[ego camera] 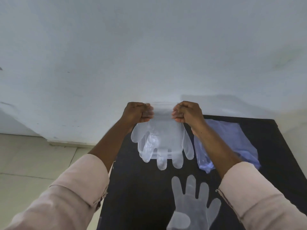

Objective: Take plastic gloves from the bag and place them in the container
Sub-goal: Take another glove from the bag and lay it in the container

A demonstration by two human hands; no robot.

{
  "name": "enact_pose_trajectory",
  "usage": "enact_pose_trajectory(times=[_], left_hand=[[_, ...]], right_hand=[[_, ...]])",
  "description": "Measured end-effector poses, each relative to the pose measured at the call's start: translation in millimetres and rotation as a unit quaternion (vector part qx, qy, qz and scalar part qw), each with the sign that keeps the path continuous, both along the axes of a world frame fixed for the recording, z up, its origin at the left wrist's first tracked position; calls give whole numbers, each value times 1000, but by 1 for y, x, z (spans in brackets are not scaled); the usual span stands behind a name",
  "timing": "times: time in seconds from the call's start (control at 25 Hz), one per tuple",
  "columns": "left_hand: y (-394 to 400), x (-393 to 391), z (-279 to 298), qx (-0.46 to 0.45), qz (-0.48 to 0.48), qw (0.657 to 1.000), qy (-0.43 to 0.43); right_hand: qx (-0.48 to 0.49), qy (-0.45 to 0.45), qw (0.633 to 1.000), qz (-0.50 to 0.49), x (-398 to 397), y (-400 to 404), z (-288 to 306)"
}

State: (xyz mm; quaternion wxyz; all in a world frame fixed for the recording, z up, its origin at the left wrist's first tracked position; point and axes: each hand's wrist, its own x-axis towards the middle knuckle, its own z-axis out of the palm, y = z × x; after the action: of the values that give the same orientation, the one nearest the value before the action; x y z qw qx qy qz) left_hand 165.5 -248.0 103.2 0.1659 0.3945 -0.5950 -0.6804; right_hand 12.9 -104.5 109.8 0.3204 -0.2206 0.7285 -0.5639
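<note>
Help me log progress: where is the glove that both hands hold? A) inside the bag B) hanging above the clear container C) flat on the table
B: left hand and right hand pinch the glove by its cuff, fingers dangling over the clear container.

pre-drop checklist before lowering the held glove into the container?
1. Left hand grips glove cuff: ok.
2. Right hand grips cuff: ok.
3. Glove over container: ok, fingers hang past its near rim.
4. Container open: cannot tell, glove covers it.
5. Second glove flat on mat, not yet placed: not ok.
6. Bag within reach, right of container: ok.
</note>
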Motion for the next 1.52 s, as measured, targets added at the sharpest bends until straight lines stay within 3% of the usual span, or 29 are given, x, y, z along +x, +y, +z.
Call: enact_pose_trajectory(times=[0.16, 0.32, 0.44, 0.56, 0.68, 0.8, 0.92, 1.0, 1.36, 1.52], left_hand=[[-31, -36, 7, -40, 39, 998, 22], [-47, -50, 34, -154, 60, 981, 101], [-38, -45, 46, -236, 54, 957, 158], [-19, -26, 15, -256, 48, 955, 144], [-3, -4, -45, -262, 28, 964, 44], [2, 10, -97, -321, -30, 946, -36], [3, 16, -131, -497, -104, 847, -159], [5, 17, -139, -535, -112, 806, -226], [8, 16, -145, -545, -140, 790, -245], [8, 19, -146, -532, -193, 786, -249]], right_hand=[[-41, 54, 998, -17, -31, -43, 4], [-138, 187, 972, -40, -44, -63, 25], [-214, 206, 953, -64, -38, -55, 30], [-220, 219, 948, -64, -22, -35, -3], [-158, 220, 962, -14, -4, -13, -60], [-44, 276, 959, 37, 6, 4, -105], [121, 418, 898, 67, 4, 13, -141], [198, 420, 884, 54, 5, 15, -153], [253, 357, 899, 30, 10, 13, -160], [287, 318, 899, 91, 8, 16, -156]])
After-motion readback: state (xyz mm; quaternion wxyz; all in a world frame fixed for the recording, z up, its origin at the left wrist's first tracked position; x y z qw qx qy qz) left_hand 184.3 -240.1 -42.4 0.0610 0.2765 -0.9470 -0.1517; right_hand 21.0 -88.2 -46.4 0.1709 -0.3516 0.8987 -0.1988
